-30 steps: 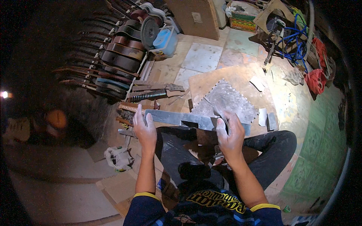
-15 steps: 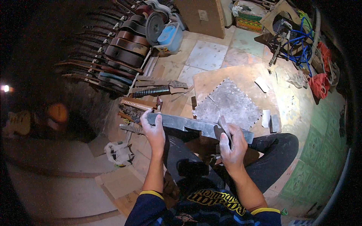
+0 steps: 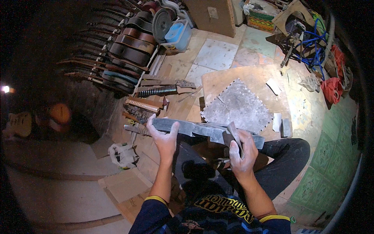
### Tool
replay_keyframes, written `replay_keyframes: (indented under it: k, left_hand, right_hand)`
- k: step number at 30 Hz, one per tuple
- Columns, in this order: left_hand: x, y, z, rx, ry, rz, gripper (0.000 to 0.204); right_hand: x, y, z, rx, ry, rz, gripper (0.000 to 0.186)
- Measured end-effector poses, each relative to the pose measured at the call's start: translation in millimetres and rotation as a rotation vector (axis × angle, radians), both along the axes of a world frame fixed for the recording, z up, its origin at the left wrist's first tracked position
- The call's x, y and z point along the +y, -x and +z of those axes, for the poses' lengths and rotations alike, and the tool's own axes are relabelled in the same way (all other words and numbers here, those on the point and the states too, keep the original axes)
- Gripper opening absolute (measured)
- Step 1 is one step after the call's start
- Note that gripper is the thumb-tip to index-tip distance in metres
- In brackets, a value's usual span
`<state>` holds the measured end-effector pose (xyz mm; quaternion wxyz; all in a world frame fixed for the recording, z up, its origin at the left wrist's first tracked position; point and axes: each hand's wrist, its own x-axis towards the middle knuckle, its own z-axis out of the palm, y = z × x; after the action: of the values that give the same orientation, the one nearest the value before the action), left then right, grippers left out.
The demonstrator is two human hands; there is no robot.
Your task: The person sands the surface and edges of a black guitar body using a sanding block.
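My left hand (image 3: pixel 163 138) grips the left end of a long grey dusty bar (image 3: pixel 194 130), which lies crosswise above my lap and dark-trousered legs (image 3: pixel 284 160). My right hand (image 3: pixel 243 154) is closed on a creased, dark grey sheet that looks like sandpaper (image 3: pixel 233 132), held against the bar near its right end. Pale powder covers both hands. Just beyond the bar is a speckled grey mat with notched edges (image 3: pixel 237 99) on a wooden board (image 3: pixel 216 80), with a white scrap (image 3: pixel 274 86) and a small grey block (image 3: pixel 286 126) beside it.
Stringed-instrument bodies (image 3: pixel 128 50) stand racked at upper left, beside a blue-tub bin (image 3: pixel 177 37). Guitar necks (image 3: pixel 156 91) lie left of the board. Leaning panel (image 3: pixel 208 17), blue hose (image 3: pixel 311 50) and red bag (image 3: pixel 331 89) are at back and right; cardboard (image 3: pixel 124 183) is at lower left.
My left hand and the bar's left end have shifted right and a little down. My right hand and the sheet have also shifted slightly right and down, still held to the bar.
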<state>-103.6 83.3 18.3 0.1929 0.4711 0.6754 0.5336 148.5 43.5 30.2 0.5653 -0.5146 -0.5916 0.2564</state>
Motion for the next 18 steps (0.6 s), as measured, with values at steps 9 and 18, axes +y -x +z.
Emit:
replay_keyframes:
  k: [9,18]
  left_hand:
    - [-10.6,-2.9,9.0,-0.086,0.026,-0.11,0.084]
    - [-9.0,0.9,1.3,-0.04,-0.004,-0.024,0.058]
  right_hand:
    - [-2.7,-5.9,-3.3,0.005,0.008,-0.012,0.024]
    - [-1.2,-11.9,-7.7,0.004,0.015,-0.015,0.025]
